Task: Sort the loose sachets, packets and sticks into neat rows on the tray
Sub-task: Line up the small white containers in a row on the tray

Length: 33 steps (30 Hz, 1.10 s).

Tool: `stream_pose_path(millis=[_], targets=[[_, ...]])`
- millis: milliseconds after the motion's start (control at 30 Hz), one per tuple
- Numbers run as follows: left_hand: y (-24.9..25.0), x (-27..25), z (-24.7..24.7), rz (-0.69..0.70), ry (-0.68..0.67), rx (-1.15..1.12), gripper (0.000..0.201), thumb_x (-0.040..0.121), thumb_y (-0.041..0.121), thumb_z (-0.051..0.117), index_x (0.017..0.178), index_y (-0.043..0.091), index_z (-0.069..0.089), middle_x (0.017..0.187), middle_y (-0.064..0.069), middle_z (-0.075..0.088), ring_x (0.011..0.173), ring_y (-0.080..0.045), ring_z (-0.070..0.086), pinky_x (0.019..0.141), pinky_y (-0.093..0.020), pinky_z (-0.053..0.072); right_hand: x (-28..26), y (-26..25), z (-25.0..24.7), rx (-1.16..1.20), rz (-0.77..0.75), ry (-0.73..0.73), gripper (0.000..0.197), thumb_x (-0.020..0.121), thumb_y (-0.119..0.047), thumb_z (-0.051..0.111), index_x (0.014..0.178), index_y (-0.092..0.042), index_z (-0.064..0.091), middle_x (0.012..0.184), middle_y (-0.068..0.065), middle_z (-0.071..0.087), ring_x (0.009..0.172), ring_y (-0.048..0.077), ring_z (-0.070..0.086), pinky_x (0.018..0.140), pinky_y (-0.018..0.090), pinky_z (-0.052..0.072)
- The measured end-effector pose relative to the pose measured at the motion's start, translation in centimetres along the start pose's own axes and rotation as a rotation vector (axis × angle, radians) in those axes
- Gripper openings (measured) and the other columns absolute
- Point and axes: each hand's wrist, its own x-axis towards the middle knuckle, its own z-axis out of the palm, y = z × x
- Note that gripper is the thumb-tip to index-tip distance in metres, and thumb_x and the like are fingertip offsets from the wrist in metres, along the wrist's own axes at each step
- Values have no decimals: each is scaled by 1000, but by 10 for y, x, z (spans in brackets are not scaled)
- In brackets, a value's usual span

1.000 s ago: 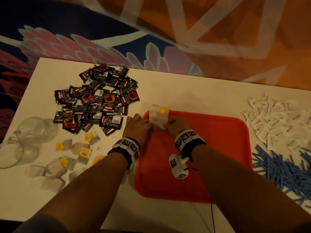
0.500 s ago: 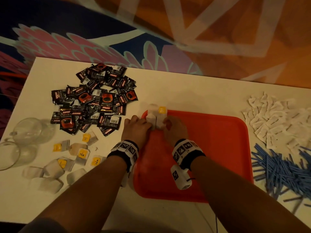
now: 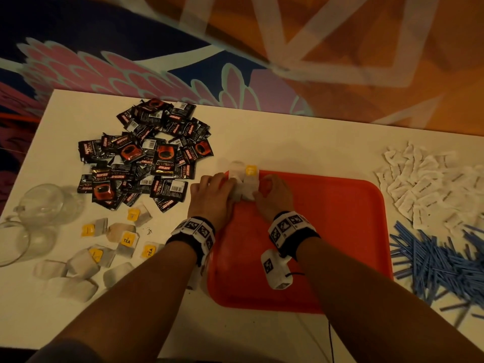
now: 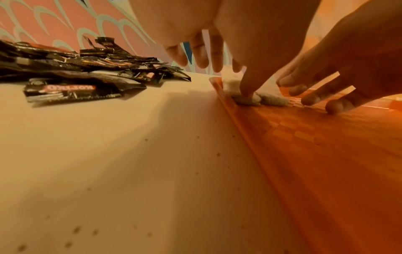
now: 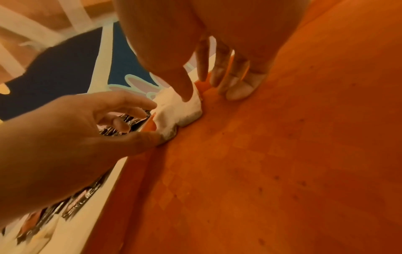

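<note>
Tray: red tray [image 3: 340, 231] on the white table [image 3: 262, 142], two tea bags [image 3: 245, 186] side by side at its far-left corner, one with a yellow tag [image 3: 251, 170] over the rim.
Left hand: left hand [image 3: 213, 197] at the tray's left edge; thumb presses the left bag down, other fingers spread and straight, gripping nothing.
Right hand: right hand [image 3: 273, 196] on the tray just right of the bags; thumb tip on the right bag, fingertips [image 5: 237, 91] on the tray floor, fingers extended, nothing enclosed.
Surroundings, left: heap of black coffee sachets [image 3: 146, 155] beside the tray corner, close to the left hand; loose tea bags [image 3: 104, 247] nearer the person; two clear glass cups [image 3: 39, 205] at the table's left edge.
Surroundings, right: white sachets [image 3: 432, 187] and blue sticks [image 3: 445, 263] right of the tray, well apart from both hands.
Change: a second ago both hands held the bags bunched and raised above the corner; now the bags lie flat on the tray floor and the hands sit lower, with the right wrist drawn slightly toward the person.
Hard to make out: hands cover the bags' near ends in the head view; whether the two bags overlap cannot be told. Print on the white sachets unreadable. Wrist views are blurred at close range.
</note>
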Motion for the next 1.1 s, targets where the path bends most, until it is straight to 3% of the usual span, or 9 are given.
stream_pose_path(millis=[133,233,367,533,633,733,833,967,1100], targets=[[1,3,1,-14,-58,41,52,94,33,53,144,35,38,154,2,28,132,-29,30,101,-46,28,3,2,6,-60,-17,-58,35,92,-24,63,125,-19,53,129,5,53,117,25,51,82,26,36],[1,2,2,-21,-54,30,54,93,35,55,144,36,37,154,2,27,132,-29,29,102,-46,27,2,2,7,-48,-18,-53,33,91,-23,64,123,-21,54,125,4,56,112,24,55,79,28,41],[-2,-5,-2,-49,-24,-16,60,91,39,56,147,33,34,151,0,31,131,-29,31,104,-48,28,-3,0,0,-50,-3,-43,45,90,-24,68,130,-17,50,131,5,55,118,24,53,90,29,43],[-11,-29,-10,-142,-2,-84,53,95,34,48,147,28,36,151,-4,32,134,-29,30,108,-49,27,-15,-12,-8,-44,-42,-55,36,93,-15,60,128,-11,50,127,10,56,113,26,54,82,28,41],[-25,-53,-11,-204,11,-100,50,98,28,47,147,24,38,153,-4,30,138,-27,28,111,-47,26,-23,-22,-5,-54,-67,-88,36,95,-12,54,130,-11,49,127,11,55,113,27,55,87,33,46],[-48,-77,-11,-295,69,-129,52,95,22,53,146,22,41,152,-7,32,138,-27,30,113,-46,26,-33,-31,3,-45,-73,-122,36,96,-9,51,131,-15,50,125,10,55,102,22,56,77,30,45],[-74,-98,-13,-433,84,-89,59,92,30,58,147,22,39,153,-9,32,136,-31,33,110,-47,30,-46,-39,13,-109,-143,-154,32,96,-13,50,127,-15,53,119,8,60,103,26,60,82,33,50],[-107,-121,-7,-610,-35,-90,80,87,59,57,153,27,25,159,-8,19,143,-34,24,113,-48,29,-62,-48,26,-145,-174,-237,22,93,-12,56,114,-16,61,112,4,64,101,23,61,88,35,52],[-108,-136,5,-537,-123,-128,74,86,61,59,144,21,37,151,-9,34,132,-33,39,106,-45,40,-75,-48,43,-170,-196,-258,16,92,-12,60,108,-16,61,104,0,62,96,19,59,81,25,48]])
